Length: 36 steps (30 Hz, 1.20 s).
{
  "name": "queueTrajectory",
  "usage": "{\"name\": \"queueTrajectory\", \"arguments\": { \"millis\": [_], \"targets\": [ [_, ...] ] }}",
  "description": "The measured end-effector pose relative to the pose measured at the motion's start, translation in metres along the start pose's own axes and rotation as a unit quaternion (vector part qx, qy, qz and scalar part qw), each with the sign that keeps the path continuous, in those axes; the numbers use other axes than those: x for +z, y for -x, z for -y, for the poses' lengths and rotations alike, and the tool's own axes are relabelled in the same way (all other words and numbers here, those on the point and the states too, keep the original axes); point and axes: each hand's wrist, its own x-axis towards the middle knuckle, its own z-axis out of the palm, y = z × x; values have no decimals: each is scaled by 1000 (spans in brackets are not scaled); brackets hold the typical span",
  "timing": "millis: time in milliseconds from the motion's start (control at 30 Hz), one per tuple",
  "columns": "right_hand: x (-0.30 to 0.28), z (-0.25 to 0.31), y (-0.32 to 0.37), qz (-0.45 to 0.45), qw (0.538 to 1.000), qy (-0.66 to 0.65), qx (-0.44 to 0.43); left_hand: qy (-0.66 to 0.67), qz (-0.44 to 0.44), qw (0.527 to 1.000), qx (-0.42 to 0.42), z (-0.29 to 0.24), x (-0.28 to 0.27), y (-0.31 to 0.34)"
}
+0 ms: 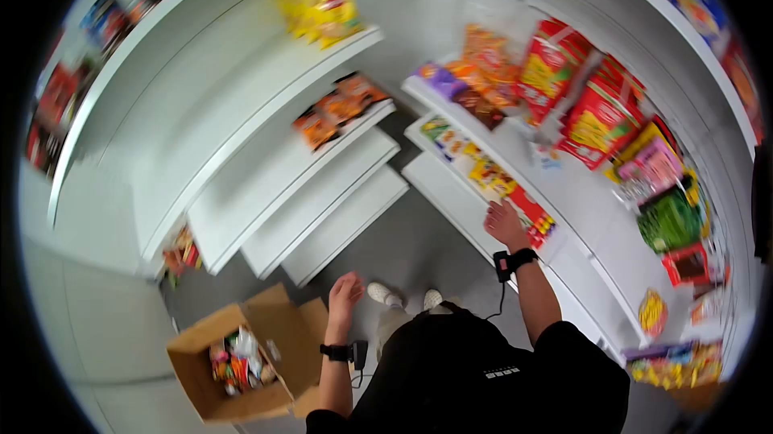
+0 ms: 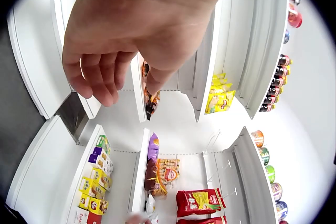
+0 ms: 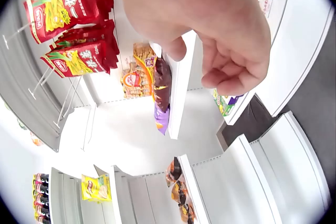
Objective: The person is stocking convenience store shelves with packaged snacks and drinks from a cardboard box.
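My left hand hangs beside the open cardboard box, fingers loosely bent with nothing between them; the left wrist view shows the same hand bare. Over on the right, my right hand is above a low shelf, overlapping its row of small snack boxes. In the right wrist view this hand has loosely curled fingers and no item in them. Packets in mixed colours lie inside the cardboard box.
Red snack bags and orange packets stand on the right-hand shelf above the boxes. On the left shelves are yellow chip bags and dark orange packets. White shelf edges jut out on both sides of the grey floor.
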Motion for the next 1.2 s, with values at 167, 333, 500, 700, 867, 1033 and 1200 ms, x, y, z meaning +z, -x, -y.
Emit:
{"name": "queueTrajectory", "arguments": {
  "millis": [167,333,500,700,867,1033,1200],
  "targets": [
    [9,-33,-36,83,991,68,85,36,-61,997,24,11,-30,36],
    [66,-87,-38,64,977,136,152,56,-126,988,68,20,-66,74],
    [116,-169,-39,87,952,198,217,97,-197,971,89,37,-116,119],
    [170,-296,-15,126,914,273,272,174,-287,938,86,74,-196,195],
    [202,-393,10,148,885,310,315,226,-343,910,62,100,-262,229],
    [222,-475,29,155,852,354,353,296,-342,889,75,112,-313,241],
    [248,-541,49,186,815,394,383,364,-335,866,70,111,-342,245]
  ]
}}
